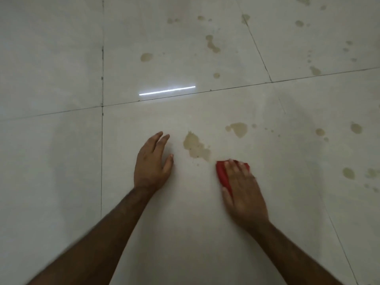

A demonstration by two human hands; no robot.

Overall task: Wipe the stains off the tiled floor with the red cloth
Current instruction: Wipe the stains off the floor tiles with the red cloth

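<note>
Down below the camera, the pale, glossy tiled floor (61,182) fills everything, big square tiles cut by thin dark grout lines (102,151), and a bright white streak of reflected light (167,90) sits just above the horizontal joint. Brownish dried stains (196,146) are scattered over the upper right and right side: the largest blotch lies dead centre, between the two hands and a little ahead of them, with a second sizeable blotch (238,128) up and to its right, and small spots (319,131) trailing off toward the right edge.

Two bare forearms reach in from the bottom. Left hand (153,163) is flat on the tile, palm down, fingers straight and loosely together, thumb out to the side, holding nothing. Right hand (241,186) is pressed palm down on the small red cloth (222,173), fingers laid straight across the top of it; this hand is somewhat blurred.

That cloth is bunched into a compact wad, vivid red, mostly covered, showing only along the hand's left edge and past the fingertips. It sits on the floor just below and right of the central stain, near it but not touching.
</note>
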